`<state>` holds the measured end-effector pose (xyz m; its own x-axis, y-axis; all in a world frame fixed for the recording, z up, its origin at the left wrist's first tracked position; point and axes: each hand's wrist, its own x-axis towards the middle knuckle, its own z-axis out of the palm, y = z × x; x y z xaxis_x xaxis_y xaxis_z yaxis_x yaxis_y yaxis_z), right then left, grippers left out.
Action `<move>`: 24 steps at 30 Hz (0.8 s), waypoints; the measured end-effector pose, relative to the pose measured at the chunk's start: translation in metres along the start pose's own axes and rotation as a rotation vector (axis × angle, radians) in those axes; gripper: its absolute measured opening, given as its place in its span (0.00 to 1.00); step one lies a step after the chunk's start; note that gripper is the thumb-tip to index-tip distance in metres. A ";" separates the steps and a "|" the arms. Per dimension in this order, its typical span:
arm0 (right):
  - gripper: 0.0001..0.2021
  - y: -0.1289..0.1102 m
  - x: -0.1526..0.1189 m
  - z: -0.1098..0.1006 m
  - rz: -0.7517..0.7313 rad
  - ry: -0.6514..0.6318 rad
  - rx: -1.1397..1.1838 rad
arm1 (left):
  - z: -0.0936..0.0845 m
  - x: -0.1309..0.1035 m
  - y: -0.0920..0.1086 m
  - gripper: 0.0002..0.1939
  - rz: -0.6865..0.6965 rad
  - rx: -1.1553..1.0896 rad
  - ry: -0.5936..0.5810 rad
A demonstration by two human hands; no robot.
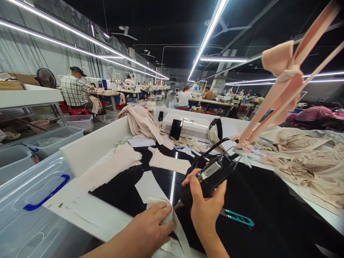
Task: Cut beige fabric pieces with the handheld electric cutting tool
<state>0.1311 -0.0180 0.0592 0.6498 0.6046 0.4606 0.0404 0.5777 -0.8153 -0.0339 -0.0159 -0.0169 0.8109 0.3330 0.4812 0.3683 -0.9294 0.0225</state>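
Fingers of my left hand (154,224), bent and closed, pinch the edge of a pale cream fabric piece (181,233) near the front of the black work surface (258,200). A white cut panel (149,186) lies just beyond that hand. My right hand (205,204) is wrapped round a black corded hand tool (219,172) with a silver metal plate on its side. Its underside is partly hidden by my fingers. Peach fabric strips (268,111), knotted together, run upward from behind the tool. Teal-handled thread snips (238,217) rest right of my right wrist.
Another cut panel (170,161) lies farther back, beside a fanned stack of cream pieces (115,163). A phone (176,129) leans on a white vented machine (192,123). Beige garments (303,154) are heaped at right; plastic bins (34,200) stand left. Several people work at sewing tables behind.
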 end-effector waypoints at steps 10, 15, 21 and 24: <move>0.14 -0.020 0.004 -0.013 0.001 0.003 0.030 | -0.035 0.005 -0.019 0.19 -0.135 -0.253 -0.192; 0.16 -0.028 -0.001 -0.019 0.045 -0.001 0.022 | -0.046 0.005 -0.040 0.21 -0.157 -0.178 -0.308; 0.26 -0.033 -0.008 -0.023 0.093 -0.041 0.074 | -0.064 0.016 -0.014 0.08 -0.385 -0.027 -0.488; 0.25 -0.033 -0.010 -0.025 0.097 -0.058 0.078 | -0.067 0.017 -0.003 0.04 -0.402 -0.018 -0.493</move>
<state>0.1424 -0.0568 0.0721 0.6024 0.6895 0.4021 -0.0812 0.5541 -0.8285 -0.0512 -0.0184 0.0500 0.7267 0.6864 -0.0277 0.6831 -0.7178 0.1347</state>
